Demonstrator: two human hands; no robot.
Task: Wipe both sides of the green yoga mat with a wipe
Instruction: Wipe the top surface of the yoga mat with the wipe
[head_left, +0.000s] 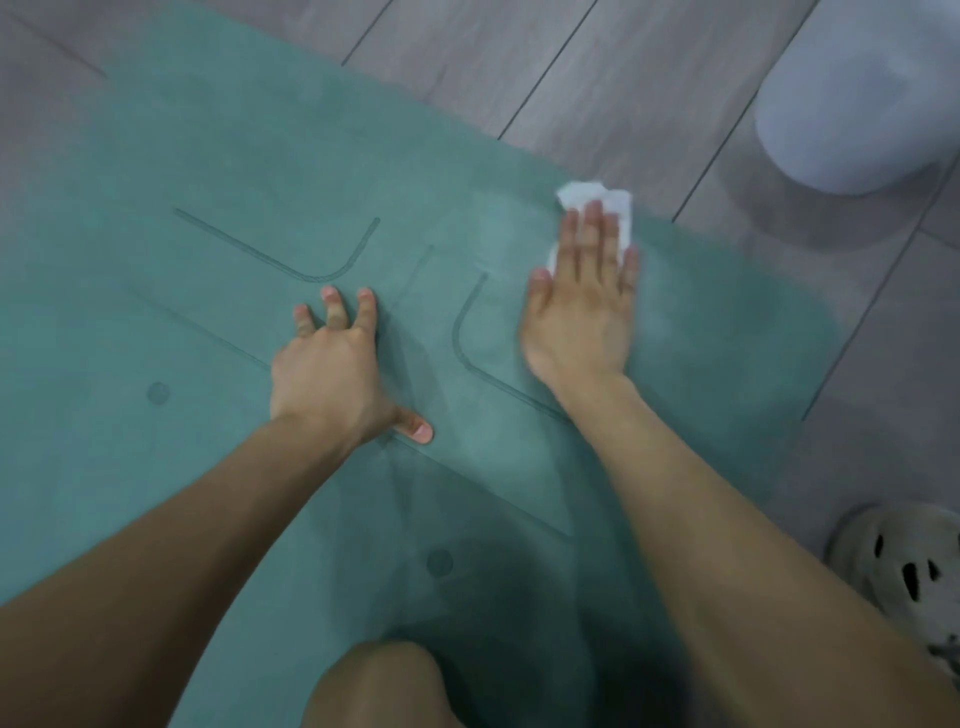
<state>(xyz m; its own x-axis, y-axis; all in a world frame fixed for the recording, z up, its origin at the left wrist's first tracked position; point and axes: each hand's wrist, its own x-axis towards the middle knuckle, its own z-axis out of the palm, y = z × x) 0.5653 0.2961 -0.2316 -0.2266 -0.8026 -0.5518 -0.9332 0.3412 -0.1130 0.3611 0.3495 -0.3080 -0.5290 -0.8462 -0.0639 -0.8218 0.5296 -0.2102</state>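
On a grey wood-plank floor, one green yoga mat lies flat as a person's right hand, fingers straight, presses a single crumpled white wipe near the mat's far edge. The left hand braces on spread fingertips, grasping nothing. Two dark round dots mark the mat; one pale perforated clog sits beside it.

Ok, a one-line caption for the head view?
The right hand presses a white wipe flat on the green yoga mat near its edge; left hand braces on the mat.
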